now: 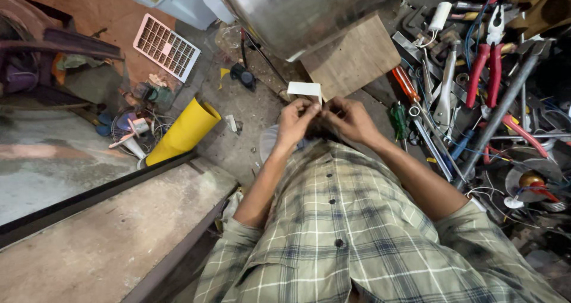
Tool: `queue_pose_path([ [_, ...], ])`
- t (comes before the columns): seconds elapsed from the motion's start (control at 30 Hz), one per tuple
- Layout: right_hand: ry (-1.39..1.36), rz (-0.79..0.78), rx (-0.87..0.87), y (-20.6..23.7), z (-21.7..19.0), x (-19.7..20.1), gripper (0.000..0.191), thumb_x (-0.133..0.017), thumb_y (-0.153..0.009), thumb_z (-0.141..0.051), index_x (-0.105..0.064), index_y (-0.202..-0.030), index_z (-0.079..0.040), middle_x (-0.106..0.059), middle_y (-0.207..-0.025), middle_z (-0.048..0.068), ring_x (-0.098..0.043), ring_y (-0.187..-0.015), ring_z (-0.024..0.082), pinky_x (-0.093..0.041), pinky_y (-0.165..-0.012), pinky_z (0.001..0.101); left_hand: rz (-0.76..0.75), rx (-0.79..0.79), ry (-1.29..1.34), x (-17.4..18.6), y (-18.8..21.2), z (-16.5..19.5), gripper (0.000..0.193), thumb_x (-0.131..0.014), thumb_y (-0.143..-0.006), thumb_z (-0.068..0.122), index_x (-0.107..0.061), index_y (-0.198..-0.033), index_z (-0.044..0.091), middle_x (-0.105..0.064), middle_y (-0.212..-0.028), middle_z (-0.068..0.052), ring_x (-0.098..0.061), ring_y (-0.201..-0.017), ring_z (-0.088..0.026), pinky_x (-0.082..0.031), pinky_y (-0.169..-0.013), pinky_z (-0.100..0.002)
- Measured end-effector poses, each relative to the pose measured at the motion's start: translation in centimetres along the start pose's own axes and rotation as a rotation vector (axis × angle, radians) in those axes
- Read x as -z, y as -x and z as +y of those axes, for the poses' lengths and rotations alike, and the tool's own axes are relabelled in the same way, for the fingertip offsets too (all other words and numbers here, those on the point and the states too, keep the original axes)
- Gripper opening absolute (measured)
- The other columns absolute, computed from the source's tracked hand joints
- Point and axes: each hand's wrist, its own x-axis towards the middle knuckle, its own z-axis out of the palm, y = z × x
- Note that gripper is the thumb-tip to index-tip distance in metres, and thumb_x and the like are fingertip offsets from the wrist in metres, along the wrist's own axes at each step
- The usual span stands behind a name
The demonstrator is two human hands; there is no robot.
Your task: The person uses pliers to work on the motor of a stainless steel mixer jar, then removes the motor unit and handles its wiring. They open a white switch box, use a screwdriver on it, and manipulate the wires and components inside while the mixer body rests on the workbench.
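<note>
Plaid shirt fabric (357,237), green and cream with dark buttons, fills the lower part of the view, nearest the camera. Both forearms extend from its rolled sleeves toward the middle of the floor (238,130).

Left hand (295,122): fingers curled closed, thumb and fingertips pinched together at the top of the hand. Right hand (350,119): likewise curled, fingertips meeting those of the left hand. Between the two sets of fingertips a small dark item (322,108) is gripped; it is too small and too hidden to identify. Which hand carries the main hold cannot be determined.

A small white card (305,89) lies just beyond the fingertips, touching or nearly touching them, at the near corner of a brown board (357,59). A large shiny metal drum (303,11) stands at the far edge of the floor, behind the board.

Status, as a judgement: fine work on the pinched item is in hand, not finished. No tool is held.

Right edge of the floor: a dense pile of tools, including red-handled pliers (485,65), an orange-handled screwdriver (405,84), a green-handled screwdriver (397,117) and a long grey metal bar (499,109). Left of the hands: a yellow rolled sheet (184,130) and a pink-white grille (166,47). A concrete ledge (107,237) occupies the near left corner.
</note>
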Motion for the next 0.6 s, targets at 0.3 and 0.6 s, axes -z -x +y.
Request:
queue_pose_path([
  [0.3, -0.973, 0.085, -0.370, -1.2, 1.5, 1.7, 0.015, -0.064, -0.102, -0.019, -0.067, -0.099, -0.005, -0.059, -0.073, 0.000, -0.047, -0.054, 0.009, -0.040, -0.049, 0.0259, 0.108, 0.242, 0.563, 2.8, 3.0, -0.8, 0.018, -0.051, -0.105, 0.009, -0.064, -0.115, 0.001, -0.071, -0.114, -0.016, -0.071, -0.103, -0.025, -0.056, -0.086, -0.037],
  [0.6, -1.027, 0.138, -0.406, -2.1, 2.8, 2.7, 0.013, -0.067, -0.101, -0.015, -0.071, -0.099, -0.003, -0.052, -0.068, -0.003, -0.040, -0.054, 0.006, -0.031, -0.049, 0.0239, 0.060, 0.109, 1.094, -0.4, 2.7, -1.4, 0.011, -0.051, -0.111, 0.015, -0.054, -0.101, 0.012, -0.055, -0.082, 0.000, -0.056, -0.072, -0.013, -0.057, -0.079, -0.038],
])
